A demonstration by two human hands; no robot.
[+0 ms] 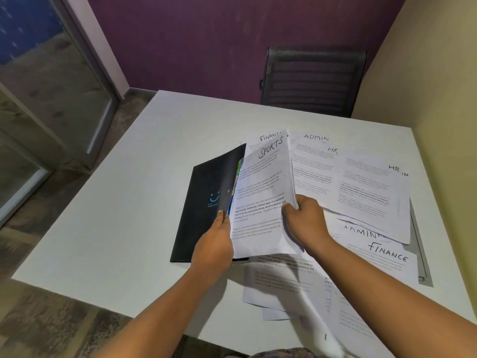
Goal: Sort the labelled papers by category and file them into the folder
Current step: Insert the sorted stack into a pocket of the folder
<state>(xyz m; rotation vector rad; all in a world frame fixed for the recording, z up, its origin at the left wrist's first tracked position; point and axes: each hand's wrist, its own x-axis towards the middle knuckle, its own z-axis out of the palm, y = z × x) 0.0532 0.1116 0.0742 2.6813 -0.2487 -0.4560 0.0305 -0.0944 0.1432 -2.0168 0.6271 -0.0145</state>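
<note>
A black folder [204, 202] with a blue smile logo lies on the white table, its cover lifted partway. My left hand [214, 244] holds the cover's edge with the thumb on top. My right hand [304, 220] grips the right edge of a sheet headed SPORTS [263, 192], which stands tilted against the folder's opening. Coloured tabs show inside the folder beside the sheet. Loose sheets headed FINANCE, ADMIN [312, 151] and HR [371, 192] are spread on the table to the right.
The white table [129, 202] ends in a near edge low in the view. More sheets headed ADMIN and FINANCE [382, 257] lie at the right, others [278, 285] overhang near me. A black mesh chair [312, 81] stands behind the table. A yellow wall borders the right.
</note>
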